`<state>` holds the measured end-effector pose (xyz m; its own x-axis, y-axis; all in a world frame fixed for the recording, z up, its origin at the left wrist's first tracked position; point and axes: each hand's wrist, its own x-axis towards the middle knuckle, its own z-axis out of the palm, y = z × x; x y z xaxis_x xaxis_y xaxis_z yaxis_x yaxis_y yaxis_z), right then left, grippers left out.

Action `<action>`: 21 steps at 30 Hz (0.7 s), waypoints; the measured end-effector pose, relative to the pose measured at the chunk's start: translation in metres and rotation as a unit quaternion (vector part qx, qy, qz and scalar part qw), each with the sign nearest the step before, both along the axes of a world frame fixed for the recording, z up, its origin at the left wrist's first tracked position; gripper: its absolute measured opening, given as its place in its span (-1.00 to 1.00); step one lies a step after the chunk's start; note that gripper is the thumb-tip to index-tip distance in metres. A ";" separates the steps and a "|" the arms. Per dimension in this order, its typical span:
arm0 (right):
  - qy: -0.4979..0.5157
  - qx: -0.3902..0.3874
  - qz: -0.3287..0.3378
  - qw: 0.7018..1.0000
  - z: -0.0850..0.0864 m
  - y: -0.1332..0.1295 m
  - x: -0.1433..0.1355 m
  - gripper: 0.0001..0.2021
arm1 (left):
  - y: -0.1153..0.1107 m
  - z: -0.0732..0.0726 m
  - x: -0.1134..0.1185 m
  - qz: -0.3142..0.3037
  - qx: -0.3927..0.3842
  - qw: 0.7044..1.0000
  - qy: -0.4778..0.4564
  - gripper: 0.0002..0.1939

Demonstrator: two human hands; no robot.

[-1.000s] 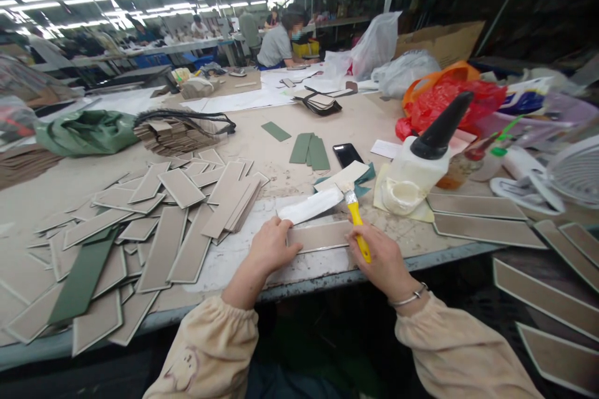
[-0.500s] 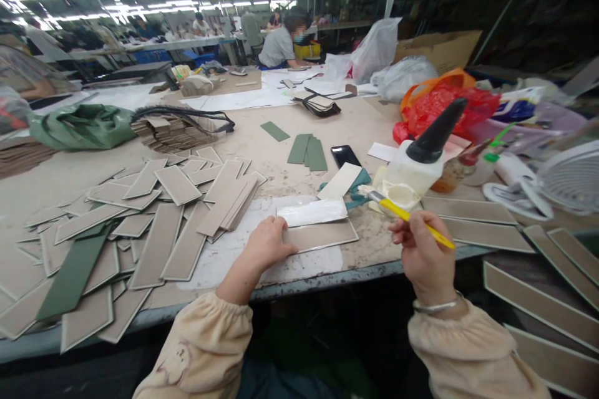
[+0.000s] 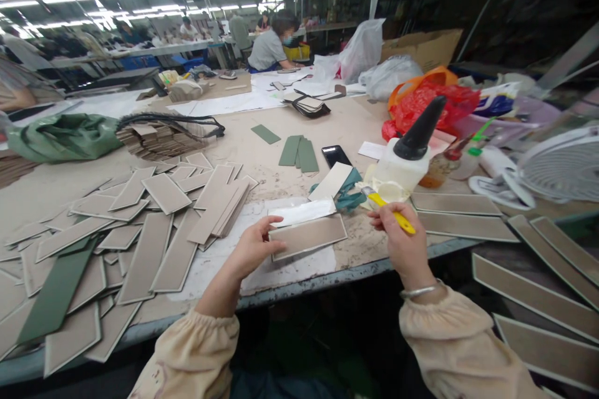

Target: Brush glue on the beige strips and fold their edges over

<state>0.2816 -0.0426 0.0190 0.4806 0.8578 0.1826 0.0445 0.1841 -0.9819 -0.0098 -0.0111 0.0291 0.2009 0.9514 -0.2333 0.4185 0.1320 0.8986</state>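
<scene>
My left hand [image 3: 256, 244] is closed on the left end of a beige panel [image 3: 311, 236] with a pale border, tilted slightly above the paper at the table's front. Behind that panel lies a white-coated strip [image 3: 302, 212]. My right hand [image 3: 400, 238] grips a yellow brush [image 3: 392, 214], its bristle end over a pale, glue-smeared opening beside a white bottle [image 3: 401, 168] with a black cone-shaped top. A plain cream piece [image 3: 331, 181] rests partly on a teal cloth [image 3: 352, 199], left of the brush.
A heap of beige panels [image 3: 145, 255] covers the left. More panels [image 3: 463, 227] lie at the right, near a white fan [image 3: 564, 162]. Behind are green pieces [image 3: 298, 153], a phone [image 3: 336, 156] and red bags [image 3: 433, 109]. A person [image 3: 269, 50] sits farther back.
The beige panel has been lifted and tilted by my left hand, away from the white-coated strip. My right hand has shifted on the brush, which now points more steeply. The whole view has shifted slightly.
</scene>
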 end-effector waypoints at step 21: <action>-0.187 -0.004 0.050 0.981 -0.017 -0.008 -0.030 -0.74 | -0.005 0.009 0.011 0.151 -0.057 0.902 -0.400 -0.55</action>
<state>0.2519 -0.0509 0.0025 0.2945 0.8995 0.3227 0.3841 0.1978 -0.9018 0.0013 -0.0164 0.0382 0.0843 0.9698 -0.2289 -0.4284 0.2426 0.8704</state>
